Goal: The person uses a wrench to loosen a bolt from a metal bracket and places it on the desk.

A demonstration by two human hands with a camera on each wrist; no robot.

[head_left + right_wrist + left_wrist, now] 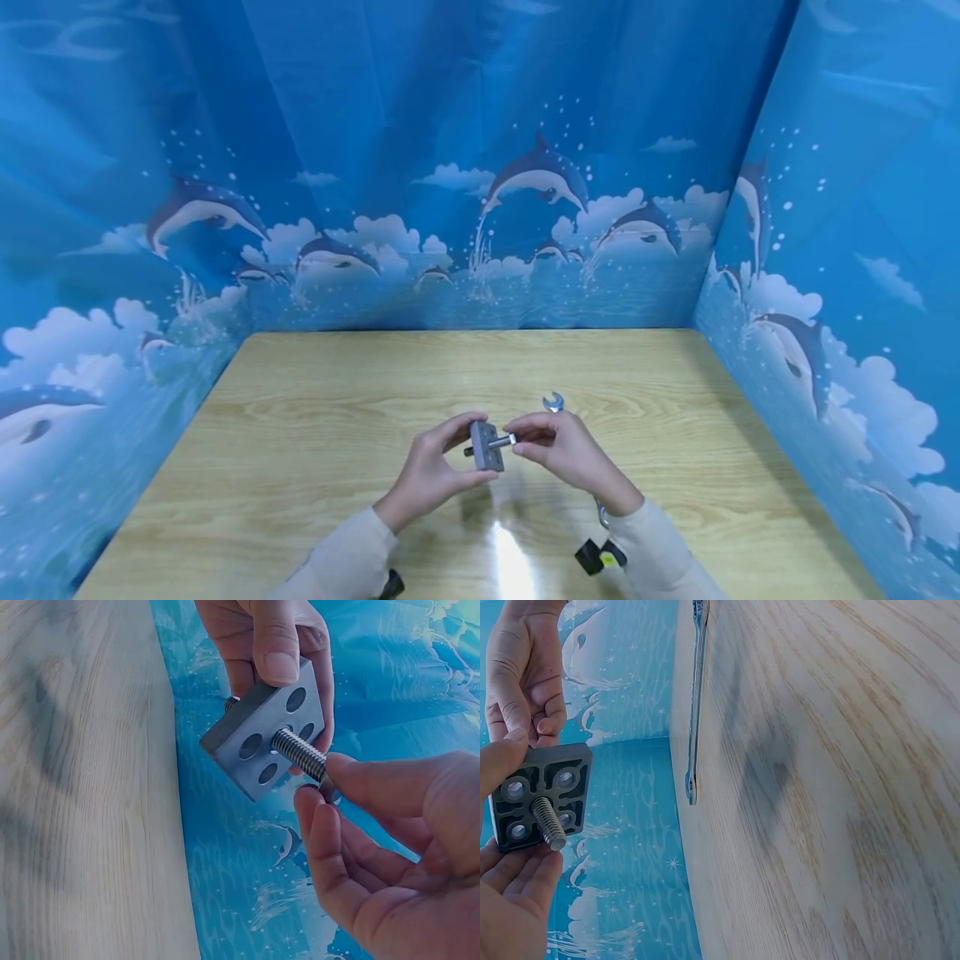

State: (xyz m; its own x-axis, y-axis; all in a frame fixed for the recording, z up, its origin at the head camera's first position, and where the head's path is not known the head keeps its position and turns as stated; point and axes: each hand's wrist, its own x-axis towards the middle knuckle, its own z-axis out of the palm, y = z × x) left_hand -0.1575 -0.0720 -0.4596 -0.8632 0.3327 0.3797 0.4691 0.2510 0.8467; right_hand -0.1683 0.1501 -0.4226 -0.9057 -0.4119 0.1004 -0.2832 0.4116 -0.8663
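Note:
A square grey plate (247, 742) with a hole near each corner is held by its edges between the thumb and fingers of my left hand (431, 471). Through its centre runs a threaded bolt (300, 754), whose tip sticks out of the ribbed back face in the left wrist view. My right hand (562, 450) pinches the bolt's head (330, 787) between thumb and fingers. Both hands hold the pieces above the wooden table. A shiny wrench (696, 712) lies on the table, partly hidden beneath my right hand in the head view.
The wooden table (315, 417) has a light grain and a bright reflection near its front. Blue curtains (420, 100) printed with dolphins and clouds stand along its back and sides. A dark strap piece (591, 557) shows beside the right sleeve.

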